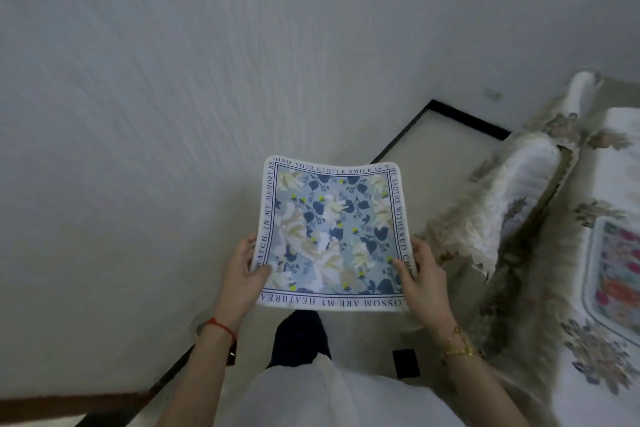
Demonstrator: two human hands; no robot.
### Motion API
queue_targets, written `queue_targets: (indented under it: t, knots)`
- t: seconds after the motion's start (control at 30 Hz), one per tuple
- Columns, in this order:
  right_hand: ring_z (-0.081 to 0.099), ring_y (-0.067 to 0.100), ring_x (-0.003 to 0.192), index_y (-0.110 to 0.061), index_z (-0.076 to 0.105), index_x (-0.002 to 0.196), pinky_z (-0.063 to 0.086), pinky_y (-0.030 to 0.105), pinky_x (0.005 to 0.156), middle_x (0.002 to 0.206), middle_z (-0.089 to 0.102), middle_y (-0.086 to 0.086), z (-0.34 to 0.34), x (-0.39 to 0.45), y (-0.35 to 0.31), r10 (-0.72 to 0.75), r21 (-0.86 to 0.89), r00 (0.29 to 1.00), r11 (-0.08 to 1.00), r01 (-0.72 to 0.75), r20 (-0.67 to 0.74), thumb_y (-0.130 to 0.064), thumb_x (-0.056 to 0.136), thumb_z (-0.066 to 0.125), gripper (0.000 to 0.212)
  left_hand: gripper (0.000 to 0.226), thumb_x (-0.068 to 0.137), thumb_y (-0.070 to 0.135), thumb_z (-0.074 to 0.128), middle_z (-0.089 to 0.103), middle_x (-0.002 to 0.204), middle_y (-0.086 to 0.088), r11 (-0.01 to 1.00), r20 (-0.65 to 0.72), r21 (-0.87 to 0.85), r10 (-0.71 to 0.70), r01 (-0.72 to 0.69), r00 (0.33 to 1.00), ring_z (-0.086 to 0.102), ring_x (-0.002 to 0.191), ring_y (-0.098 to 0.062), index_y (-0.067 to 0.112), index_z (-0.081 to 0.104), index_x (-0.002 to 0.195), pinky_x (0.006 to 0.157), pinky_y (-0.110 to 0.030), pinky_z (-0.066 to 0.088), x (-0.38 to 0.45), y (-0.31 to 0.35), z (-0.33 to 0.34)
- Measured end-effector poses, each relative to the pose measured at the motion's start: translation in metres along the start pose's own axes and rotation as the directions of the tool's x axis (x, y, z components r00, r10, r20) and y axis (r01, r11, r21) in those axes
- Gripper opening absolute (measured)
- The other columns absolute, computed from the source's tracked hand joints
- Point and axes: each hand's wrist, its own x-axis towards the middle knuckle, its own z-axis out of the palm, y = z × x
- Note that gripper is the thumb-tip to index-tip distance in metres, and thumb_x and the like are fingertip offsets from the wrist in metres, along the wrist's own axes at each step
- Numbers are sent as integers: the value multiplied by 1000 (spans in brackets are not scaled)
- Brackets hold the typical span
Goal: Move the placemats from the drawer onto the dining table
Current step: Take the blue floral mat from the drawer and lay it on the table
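Observation:
A square placemat (330, 232) with blue and cream flowers and a white lettered border is held flat in front of me, over the floor. My left hand (244, 274) grips its left edge, thumb on top. My right hand (420, 277) grips its right edge the same way. The dining table (620, 149) is at the right edge, under a white floral tablecloth with a lace fringe. A colourful placemat (620, 274) lies on it. The drawer is out of view.
A pale textured wall (156, 114) fills the left and top. A chair (512, 204) with a lace cover stands between me and the table. Beige floor (433, 146) with a black skirting line lies ahead. A brown edge (69, 404) runs at the lower left.

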Motion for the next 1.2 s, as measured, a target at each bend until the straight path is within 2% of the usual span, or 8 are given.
queue_targets:
  t: [0.13,0.23,0.43,0.53,0.7,0.9,1.0,1.2]
  knots:
    - [64,-5,83,-24,47,117,57,22,66,100,65,-18,12,82,-11,47,3,994,999,-47,-95,-21,92,60,28,52,82,-15,53,66,112,2,999,108,30,34,-37,994,67,96,-8,26,51,114,70,-21,56,109,30,11]
    - [65,-3,81,-22,47,120,57,25,64,96,64,-20,16,136,-18,80,4,980,997,-80,-180,-21,92,59,30,54,82,-15,53,67,111,1,996,199,57,57,-70,978,68,92,-4,30,51,111,70,-21,56,189,52,25]
    - [62,-9,78,-15,46,125,47,7,58,99,63,-14,6,213,-19,205,42,924,978,-203,-324,-15,93,58,34,55,82,-7,59,67,112,2,985,403,93,98,-147,910,66,100,-13,41,52,106,75,-23,55,311,91,77]
    - [61,-9,81,-14,47,125,48,7,61,105,63,-8,-3,252,-6,256,61,887,966,-252,-385,-16,93,58,33,54,83,-11,57,67,113,-1,984,488,90,92,-155,868,67,99,-13,37,52,108,72,-21,55,362,103,115]
    - [65,2,79,-16,47,123,55,21,62,104,65,-9,-25,324,24,319,95,826,945,-312,-464,-18,94,57,31,52,84,-10,56,66,116,-3,985,585,77,79,-153,807,66,104,-18,34,51,112,82,-39,57,446,116,194]
    - [62,-8,78,-18,46,123,55,19,63,96,59,-22,-88,426,64,344,78,744,927,-368,-572,-18,93,59,33,49,83,-10,57,66,114,0,976,662,77,104,-205,743,65,102,-14,21,50,121,77,-26,58,542,159,319]
    - [59,-10,79,-18,46,124,52,13,65,97,59,-19,-126,478,82,351,83,700,918,-387,-621,-17,92,59,34,51,83,-9,57,65,114,-1,968,698,72,122,-239,706,65,103,-13,16,49,126,78,-24,57,587,186,387]
    - [60,-16,82,-23,44,121,48,6,62,97,57,-27,-181,551,117,427,170,594,882,-439,-682,-15,93,58,32,49,84,-9,57,65,116,-1,967,795,40,123,-253,594,65,102,-11,20,49,123,74,-21,57,657,219,506]
